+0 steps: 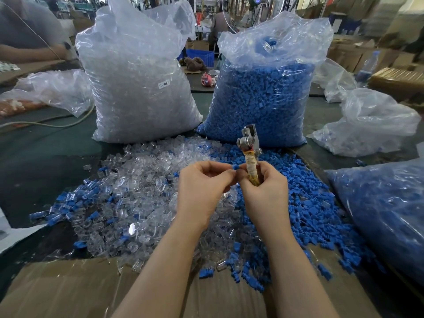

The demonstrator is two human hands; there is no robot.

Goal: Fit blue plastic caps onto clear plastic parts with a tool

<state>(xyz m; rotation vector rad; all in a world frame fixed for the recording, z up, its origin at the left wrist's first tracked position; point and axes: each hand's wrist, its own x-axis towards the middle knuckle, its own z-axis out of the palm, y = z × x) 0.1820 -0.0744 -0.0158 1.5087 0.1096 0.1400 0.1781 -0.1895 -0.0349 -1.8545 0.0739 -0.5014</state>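
Blue cap (235, 167) pinched by left hand (203, 183) fingertips, centre frame; right hand (263, 187) at 3 o'clock grips tool (250, 154) handle, metal head pointing 12.

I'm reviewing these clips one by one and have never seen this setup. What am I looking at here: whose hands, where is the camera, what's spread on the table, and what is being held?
There is no machine here: a person works bare-handed, and the single camera sits on their head, looking down at the hands. The right hand grips a plier-like metal tool by its tape-wrapped handle. The left hand pinches a small blue cap next to it. Below lie a loose heap of clear plastic parts and a heap of blue caps, partly on cardboard. Behind stand two full bags, the clear parts bag and the blue caps bag.
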